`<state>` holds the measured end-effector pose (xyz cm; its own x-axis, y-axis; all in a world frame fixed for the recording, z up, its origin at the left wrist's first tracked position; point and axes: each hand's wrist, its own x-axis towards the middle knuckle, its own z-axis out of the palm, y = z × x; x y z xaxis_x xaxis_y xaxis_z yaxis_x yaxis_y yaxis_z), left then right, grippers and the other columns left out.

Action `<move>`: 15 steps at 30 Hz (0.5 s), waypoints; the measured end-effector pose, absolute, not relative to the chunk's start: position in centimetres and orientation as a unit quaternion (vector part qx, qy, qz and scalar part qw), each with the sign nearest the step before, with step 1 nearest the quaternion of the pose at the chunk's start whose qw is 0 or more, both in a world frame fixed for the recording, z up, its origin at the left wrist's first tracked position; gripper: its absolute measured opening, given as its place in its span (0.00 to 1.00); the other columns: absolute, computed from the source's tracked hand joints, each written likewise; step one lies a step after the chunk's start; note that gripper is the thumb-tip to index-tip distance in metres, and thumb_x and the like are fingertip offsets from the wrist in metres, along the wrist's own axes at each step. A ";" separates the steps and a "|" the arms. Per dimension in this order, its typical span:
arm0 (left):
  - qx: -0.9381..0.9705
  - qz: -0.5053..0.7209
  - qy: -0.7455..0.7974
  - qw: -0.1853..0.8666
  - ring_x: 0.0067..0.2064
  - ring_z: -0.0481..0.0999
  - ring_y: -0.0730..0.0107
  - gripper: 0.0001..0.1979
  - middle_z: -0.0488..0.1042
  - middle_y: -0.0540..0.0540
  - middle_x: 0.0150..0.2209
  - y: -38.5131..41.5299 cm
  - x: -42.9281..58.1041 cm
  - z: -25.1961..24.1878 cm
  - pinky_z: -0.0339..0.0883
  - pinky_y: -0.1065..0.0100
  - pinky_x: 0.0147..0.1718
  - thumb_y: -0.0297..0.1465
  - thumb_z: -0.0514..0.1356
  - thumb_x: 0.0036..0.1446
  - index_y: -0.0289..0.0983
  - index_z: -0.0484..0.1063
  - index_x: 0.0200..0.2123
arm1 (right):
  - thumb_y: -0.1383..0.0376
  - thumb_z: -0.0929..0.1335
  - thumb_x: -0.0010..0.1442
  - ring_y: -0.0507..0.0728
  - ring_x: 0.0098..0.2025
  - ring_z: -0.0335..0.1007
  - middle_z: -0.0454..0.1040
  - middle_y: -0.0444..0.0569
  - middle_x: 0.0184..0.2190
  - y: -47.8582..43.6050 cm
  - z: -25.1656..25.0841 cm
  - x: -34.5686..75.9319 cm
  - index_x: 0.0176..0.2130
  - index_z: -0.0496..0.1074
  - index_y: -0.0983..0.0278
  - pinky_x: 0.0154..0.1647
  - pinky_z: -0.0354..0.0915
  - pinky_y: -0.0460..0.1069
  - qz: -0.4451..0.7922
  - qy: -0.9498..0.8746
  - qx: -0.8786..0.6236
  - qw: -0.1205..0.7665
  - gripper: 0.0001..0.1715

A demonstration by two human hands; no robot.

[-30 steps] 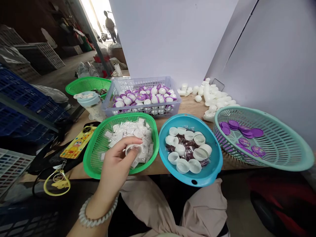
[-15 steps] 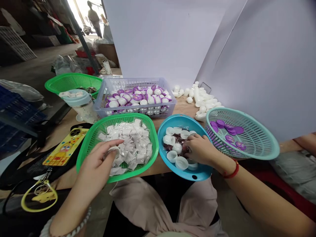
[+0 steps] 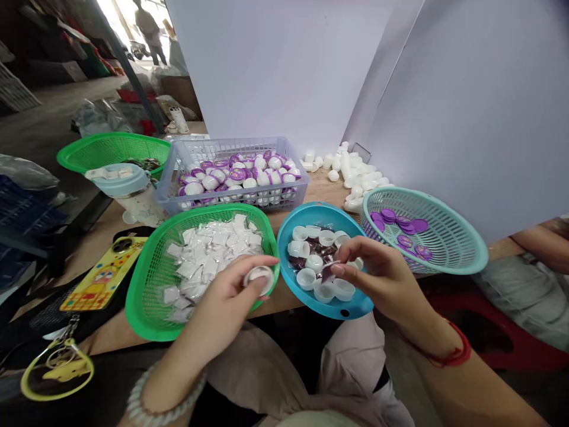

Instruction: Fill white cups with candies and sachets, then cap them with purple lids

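Note:
Between thumb and fingers, my left hand (image 3: 237,299) holds a small white plastic cup (image 3: 259,280), its round opening facing up, at the right rim of a green basket (image 3: 149,296). White sachets (image 3: 208,252) in clear wrap fill much of that basket. My right hand (image 3: 377,276) pinches a small dark purple-brown packet (image 3: 328,271) with clear edges above a blue bowl (image 3: 293,222). Inside the bowl, several white cups (image 3: 306,278) lie among more dark packets (image 3: 316,247).
Behind stands a clear lilac crate (image 3: 231,204) of white-and-purple capsules. White pieces (image 3: 360,172) lie heaped near the wall panel. A teal basket (image 3: 462,237) at right holds purple discs (image 3: 404,222). A phone (image 3: 104,273), tumbler (image 3: 137,198) and another person's arm (image 3: 542,246) flank the table.
My right hand has come up out of the blue bowl with a dark packet. My left hand has moved right with the white cup, toward the bowl. The view has shifted slightly.

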<state>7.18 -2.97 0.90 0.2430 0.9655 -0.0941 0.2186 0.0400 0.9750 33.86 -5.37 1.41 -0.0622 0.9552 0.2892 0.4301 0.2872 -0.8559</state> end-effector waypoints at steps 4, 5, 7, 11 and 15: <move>0.535 0.353 0.424 0.640 0.50 0.85 0.53 0.25 0.82 0.40 0.57 -3.1 12.1 0.6 0.83 0.58 0.45 0.41 0.67 0.57 0.42 0.81 0.57 | 0.63 0.76 0.65 0.58 0.36 0.77 0.80 0.45 0.32 -7.0 0.8 30.8 0.36 0.75 0.58 0.39 0.72 0.53 0.284 -0.631 -0.471 0.546 0.07; 0.521 0.347 0.410 0.663 0.53 0.84 0.52 0.27 0.81 0.40 0.60 -3.2 12.7 0.5 0.83 0.58 0.48 0.41 0.68 0.57 0.42 0.80 0.59 | 0.65 0.75 0.65 0.57 0.36 0.77 0.80 0.45 0.32 -7.1 0.4 30.5 0.36 0.75 0.58 0.40 0.72 0.53 0.250 -0.631 -0.477 0.558 0.06; 0.504 0.334 0.387 0.696 0.60 0.81 0.49 0.30 0.78 0.41 0.64 -3.5 13.4 0.3 0.81 0.57 0.52 0.41 0.70 0.57 0.44 0.77 0.63 | 0.67 0.74 0.65 0.57 0.36 0.76 0.80 0.45 0.32 -7.0 -0.2 30.6 0.36 0.75 0.58 0.41 0.71 0.53 0.181 -0.637 -0.492 0.565 0.06; 0.515 0.323 0.365 0.705 0.71 0.71 0.47 0.35 0.73 0.45 0.70 -4.1 14.1 -0.4 0.76 0.56 0.62 0.41 0.73 0.56 0.50 0.73 0.67 | 0.67 0.76 0.63 0.59 0.38 0.74 0.77 0.46 0.33 -7.0 -1.0 31.6 0.34 0.76 0.58 0.42 0.70 0.55 0.103 -0.632 -0.520 0.565 0.07; 0.525 0.369 0.381 0.666 0.64 0.79 0.49 0.27 0.80 0.44 0.63 -4.7 15.6 -1.7 0.80 0.58 0.56 0.47 0.70 0.59 0.49 0.75 0.60 | 0.65 0.76 0.63 0.58 0.35 0.72 0.74 0.45 0.29 -7.1 -1.4 32.2 0.32 0.76 0.58 0.40 0.70 0.55 0.102 -0.592 -0.532 0.597 0.08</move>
